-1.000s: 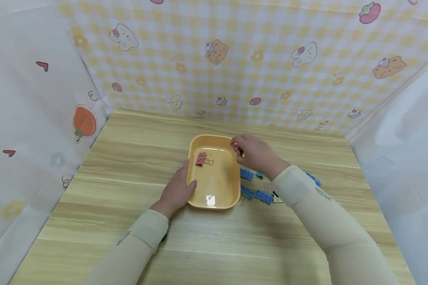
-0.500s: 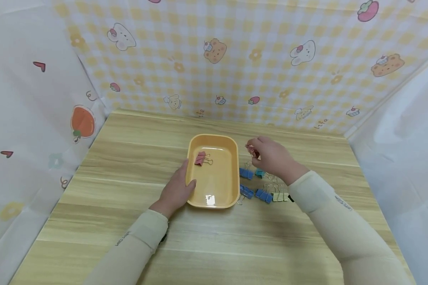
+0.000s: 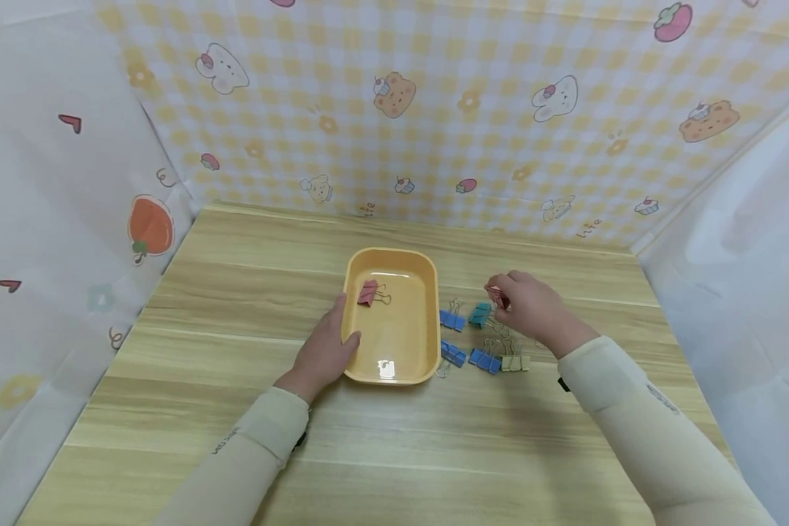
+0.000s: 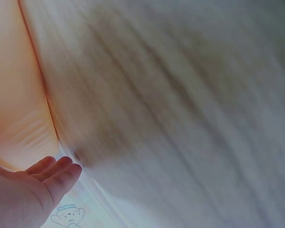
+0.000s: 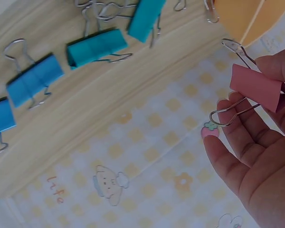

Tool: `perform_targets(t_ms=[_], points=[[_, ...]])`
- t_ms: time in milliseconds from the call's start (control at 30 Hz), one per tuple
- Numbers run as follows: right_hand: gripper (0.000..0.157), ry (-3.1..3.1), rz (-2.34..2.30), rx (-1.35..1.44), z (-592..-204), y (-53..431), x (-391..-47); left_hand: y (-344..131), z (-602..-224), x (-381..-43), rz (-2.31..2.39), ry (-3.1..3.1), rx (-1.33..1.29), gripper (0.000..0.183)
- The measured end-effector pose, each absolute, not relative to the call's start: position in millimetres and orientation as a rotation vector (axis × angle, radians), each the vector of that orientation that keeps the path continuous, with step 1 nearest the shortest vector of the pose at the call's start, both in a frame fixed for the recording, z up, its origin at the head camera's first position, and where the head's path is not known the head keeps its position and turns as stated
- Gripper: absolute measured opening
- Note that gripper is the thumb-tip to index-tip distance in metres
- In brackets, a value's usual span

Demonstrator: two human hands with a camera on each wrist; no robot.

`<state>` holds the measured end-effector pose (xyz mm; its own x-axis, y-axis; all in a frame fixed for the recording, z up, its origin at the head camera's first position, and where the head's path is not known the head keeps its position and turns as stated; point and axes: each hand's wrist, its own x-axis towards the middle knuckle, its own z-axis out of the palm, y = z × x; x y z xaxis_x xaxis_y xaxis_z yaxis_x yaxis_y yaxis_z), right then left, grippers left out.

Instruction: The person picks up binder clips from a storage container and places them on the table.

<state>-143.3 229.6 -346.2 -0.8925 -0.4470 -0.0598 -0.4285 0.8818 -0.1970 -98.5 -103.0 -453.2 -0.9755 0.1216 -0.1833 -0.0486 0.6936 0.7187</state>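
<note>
My left hand (image 3: 325, 354) holds the yellow tray (image 3: 397, 336) by its left side, thumb over the rim and fingers along the outer wall. In the left wrist view those fingers (image 4: 61, 175) lie beside the tray's wall. A pink binder clip (image 3: 368, 293) lies inside the tray, near its upper left. To the right of the tray, my right hand (image 3: 532, 307) pinches another pink binder clip (image 5: 256, 85), raised above the table with its wire handles spread. Close below that hand sits a teal binder clip (image 3: 481, 315).
Right of the tray lie blue binder clips (image 3: 452, 320) and a pale yellow binder clip (image 3: 516, 363). The right wrist view shows more teal clips (image 5: 147, 19) and blue clips (image 5: 35, 80). A checked cloth (image 3: 473, 146) stands behind the wooden table (image 3: 269, 277).
My right hand has moved right, from the tray's upper right rim to above the loose clips, still pinching the pink binder clip. The left hand and tray stay in place.
</note>
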Motion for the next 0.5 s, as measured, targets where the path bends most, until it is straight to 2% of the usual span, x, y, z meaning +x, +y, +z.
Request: perform_targets(t_ms=[500], points=[[0.031, 2.915, -0.298, -0.560, -356.9, 260.0, -130.5, -102.3, -453.7, -98.7, 1.149, 2.675, 0.049, 0.077]])
